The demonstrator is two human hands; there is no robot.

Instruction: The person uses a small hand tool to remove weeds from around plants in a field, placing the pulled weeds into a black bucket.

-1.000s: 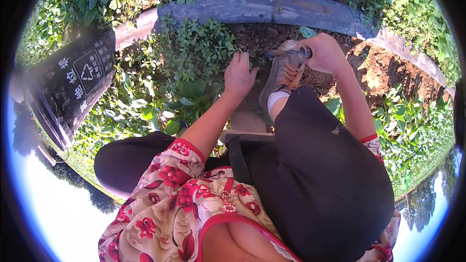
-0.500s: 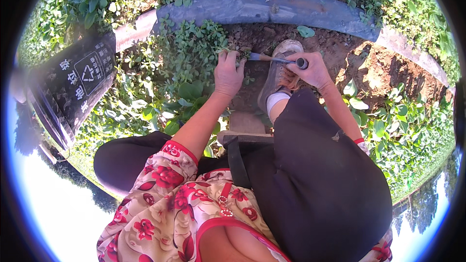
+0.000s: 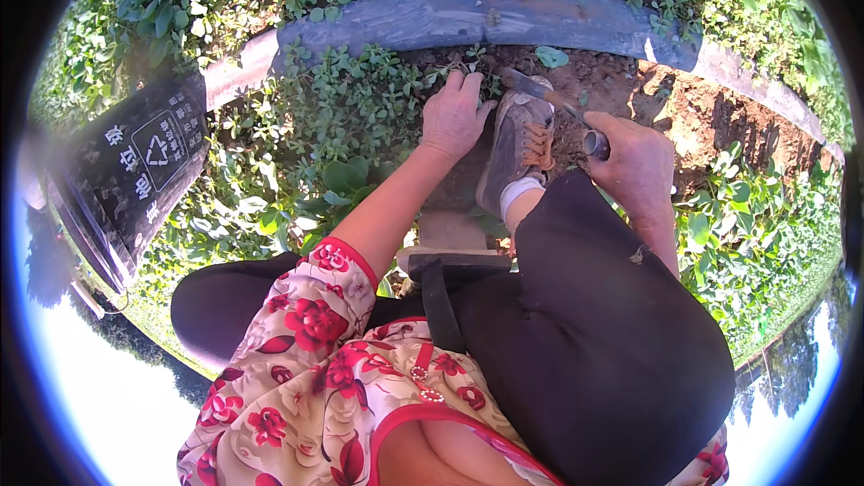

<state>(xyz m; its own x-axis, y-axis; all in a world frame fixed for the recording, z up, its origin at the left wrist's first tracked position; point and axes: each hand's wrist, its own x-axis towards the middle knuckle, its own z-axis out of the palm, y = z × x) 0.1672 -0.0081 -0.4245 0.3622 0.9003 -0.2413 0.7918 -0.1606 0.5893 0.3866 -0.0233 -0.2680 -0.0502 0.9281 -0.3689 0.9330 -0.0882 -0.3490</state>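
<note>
My left hand (image 3: 454,117) reaches into low green weeds (image 3: 378,81). Its fingers bend into the leaves, which hide the tips, while the thumb stands apart; I see nothing held. My right hand (image 3: 637,166) is closed around the handle of a hand weeder (image 3: 565,106). The tool's narrow metal blade slants over the toe of my shoe (image 3: 515,148), its tip close to the soil and a little right of my left fingers. Bare brown soil (image 3: 598,76) lies beyond the shoe.
A grey-blue flat hose-like strip (image 3: 486,16) curves across the ground ahead. A black bin or bag with white print (image 3: 135,162) stands at the left. Leafy plants (image 3: 738,234) grow at the right. Beneath me is a low stool (image 3: 454,261).
My left hand has moved forward and right, its thumb now spread. My right hand has moved right and back with the hand weeder, whose blade now slants across the shoe's toe.
</note>
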